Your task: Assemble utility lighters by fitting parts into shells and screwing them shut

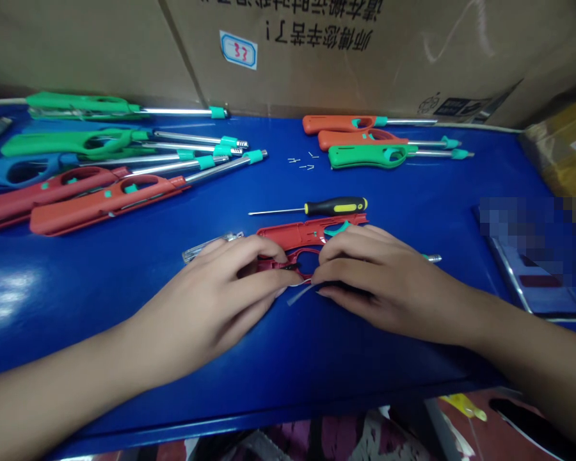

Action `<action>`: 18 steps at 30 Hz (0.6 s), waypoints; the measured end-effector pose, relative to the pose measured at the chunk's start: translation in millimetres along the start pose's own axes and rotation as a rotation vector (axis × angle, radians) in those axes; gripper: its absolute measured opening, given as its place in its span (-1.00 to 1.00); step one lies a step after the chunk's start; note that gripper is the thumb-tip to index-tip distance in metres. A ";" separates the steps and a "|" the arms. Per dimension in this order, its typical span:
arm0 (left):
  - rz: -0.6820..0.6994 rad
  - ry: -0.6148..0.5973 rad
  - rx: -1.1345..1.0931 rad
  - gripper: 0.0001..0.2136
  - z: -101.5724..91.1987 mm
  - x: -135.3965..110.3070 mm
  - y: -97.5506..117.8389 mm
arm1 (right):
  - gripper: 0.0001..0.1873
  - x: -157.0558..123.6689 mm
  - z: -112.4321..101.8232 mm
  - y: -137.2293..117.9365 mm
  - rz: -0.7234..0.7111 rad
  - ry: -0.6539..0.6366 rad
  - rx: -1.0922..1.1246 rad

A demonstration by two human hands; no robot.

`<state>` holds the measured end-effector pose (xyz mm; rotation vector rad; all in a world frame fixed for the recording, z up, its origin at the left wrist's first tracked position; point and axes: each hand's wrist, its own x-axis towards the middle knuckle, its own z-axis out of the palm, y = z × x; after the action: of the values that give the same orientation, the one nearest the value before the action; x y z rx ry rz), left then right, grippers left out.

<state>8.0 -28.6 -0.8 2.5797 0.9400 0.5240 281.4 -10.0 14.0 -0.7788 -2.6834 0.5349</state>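
1. The left hand and the right hand meet fingertip to fingertip. Both pinch a red shell lying on the blue table.
2. A thin clear strip pokes out just under the fingertips.
3. A clear tube lies just past the left hand's fingers.
4. A screwdriver with a black and yellow handle lies just beyond the red shell, past both hands.
5. Well beyond the left hand is a heap of long lighters.
6. Well beyond the right hand lie three more lighters, with tiny pins beside them.
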 end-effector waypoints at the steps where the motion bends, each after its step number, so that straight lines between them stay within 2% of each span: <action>1: 0.001 0.000 0.000 -0.73 0.3 0.4 0.0 | -0.86 0.1 1.2 -0.3 -0.002 0.009 0.007; 4: 0.007 -0.001 0.001 -0.73 0.7 1.1 0.1 | -0.89 0.5 0.6 -0.4 0.003 0.014 0.031; 10: 0.008 0.004 0.018 -0.72 0.2 -0.8 -0.1 | -0.92 -2.5 -17.3 2.4 0.024 -0.104 0.209; 16: 0.008 0.008 0.018 -0.72 0.7 -1.0 -1.5 | -0.93 -4.3 -27.3 1.8 0.010 -0.185 0.194; 18: 0.011 0.009 0.013 -0.72 0.5 -0.5 -1.1 | -0.85 -3.5 -26.7 -0.1 0.019 -0.187 0.210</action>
<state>7.3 -28.2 -1.9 2.5973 0.9359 0.5351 294.3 -4.9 37.1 -0.7278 -2.7278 0.9191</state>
